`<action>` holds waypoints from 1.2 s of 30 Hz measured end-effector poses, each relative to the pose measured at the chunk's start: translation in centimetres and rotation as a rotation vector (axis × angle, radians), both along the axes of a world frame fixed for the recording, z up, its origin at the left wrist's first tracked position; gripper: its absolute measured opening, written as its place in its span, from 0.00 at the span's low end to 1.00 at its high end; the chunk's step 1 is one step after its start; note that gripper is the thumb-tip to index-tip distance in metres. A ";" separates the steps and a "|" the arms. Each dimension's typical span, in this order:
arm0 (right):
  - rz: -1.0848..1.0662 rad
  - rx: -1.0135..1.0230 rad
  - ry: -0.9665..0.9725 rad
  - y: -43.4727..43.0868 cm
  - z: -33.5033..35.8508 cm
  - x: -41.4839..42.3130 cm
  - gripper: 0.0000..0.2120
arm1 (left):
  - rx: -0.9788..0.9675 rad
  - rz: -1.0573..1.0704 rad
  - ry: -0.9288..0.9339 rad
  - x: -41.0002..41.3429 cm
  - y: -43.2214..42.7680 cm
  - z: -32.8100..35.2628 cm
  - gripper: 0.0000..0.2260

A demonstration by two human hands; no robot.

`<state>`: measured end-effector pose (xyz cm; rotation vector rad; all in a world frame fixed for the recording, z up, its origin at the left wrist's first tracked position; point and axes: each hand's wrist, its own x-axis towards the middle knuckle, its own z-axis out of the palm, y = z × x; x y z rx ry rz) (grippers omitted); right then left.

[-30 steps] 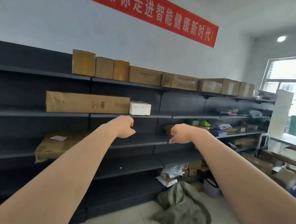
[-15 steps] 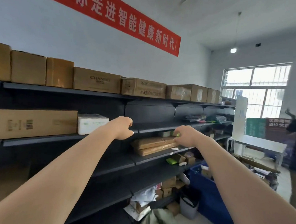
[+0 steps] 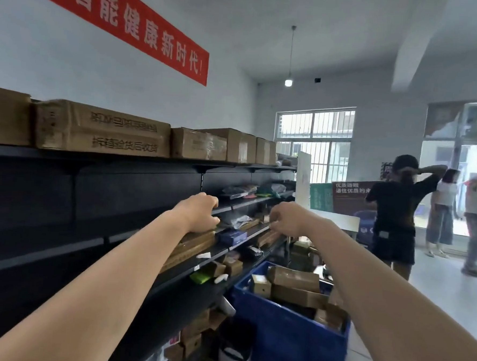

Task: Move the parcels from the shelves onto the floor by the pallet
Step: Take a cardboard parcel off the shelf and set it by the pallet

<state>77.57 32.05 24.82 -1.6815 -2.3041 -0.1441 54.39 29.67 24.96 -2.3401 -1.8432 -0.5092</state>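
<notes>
Both my arms stretch out toward the black shelves (image 3: 138, 160). My left hand (image 3: 199, 212) is curled shut and hovers just over a stack of flat brown parcels (image 3: 192, 247) on a middle shelf; I cannot tell whether it touches them. My right hand (image 3: 286, 218) is also curled, with nothing in it, near the shelf edge beside a small dark blue parcel (image 3: 232, 235). Large cardboard boxes (image 3: 101, 128) line the top shelf. More small parcels (image 3: 232, 265) lie on the shelf below. No pallet is in view.
A blue crate (image 3: 286, 339) with several cardboard parcels stands on the floor below my right arm. A white bin (image 3: 232, 357) sits beside it. Three people (image 3: 397, 218) stand on the pale floor at the right, near a table and the doorway.
My view has swung right along the shelves. Both hands, still curled, now reach the flat brown parcels. The long box and white foam box have slid out of sight.
</notes>
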 end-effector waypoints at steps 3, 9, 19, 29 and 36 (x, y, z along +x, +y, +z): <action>-0.035 0.024 0.002 6.9 0.7 4.8 0.14 | 0.029 -0.033 -0.052 5.2 8.0 0.3 0.21; -0.015 0.034 -0.014 21.2 2.8 12.1 0.15 | 0.052 -0.048 -0.091 13.8 23.3 2.6 0.19; -0.043 0.061 0.068 45.0 2.5 21.8 0.17 | 0.125 0.011 -0.036 21.3 47.1 2.3 0.19; 0.000 0.148 0.097 71.2 6.1 26.2 0.09 | 0.257 0.108 -0.041 24.6 70.6 7.3 0.23; 0.051 0.092 0.175 87.4 7.2 27.0 0.14 | 0.369 0.232 0.056 26.3 84.9 7.7 0.27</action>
